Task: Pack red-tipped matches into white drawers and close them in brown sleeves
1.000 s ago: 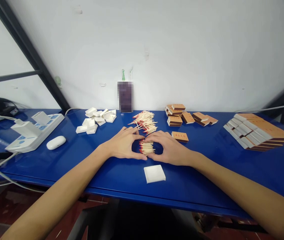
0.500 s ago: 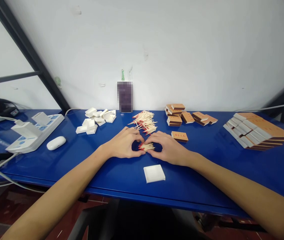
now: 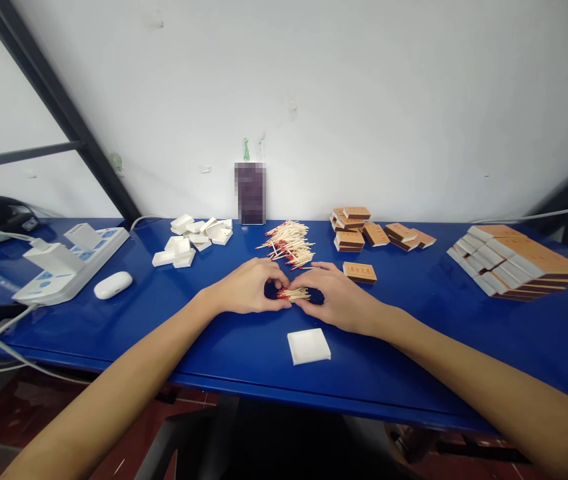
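A small bundle of red-tipped matches lies between my two hands, its heads pointing left. My left hand curls around the red end, thumb and fingers closed on it. From the other side my right hand pinches the bundle between thumb and fingers. Just in front of the hands, a white matchbox tray rests on the blue table, open side up. Beyond the hands spreads a loose heap of matches. One orange matchbox sits beside my right hand's fingers.
White trays are heaped at the back left. Orange matchboxes are piled back right, with a larger stack at far right. A power strip with plugs and a white earphone case lie left. A pixelated dark rectangle leans on the wall.
Fingers of both hands have shifted slightly around the match bundle; one right finger now stretches out more. The bundle stays in about the same place.
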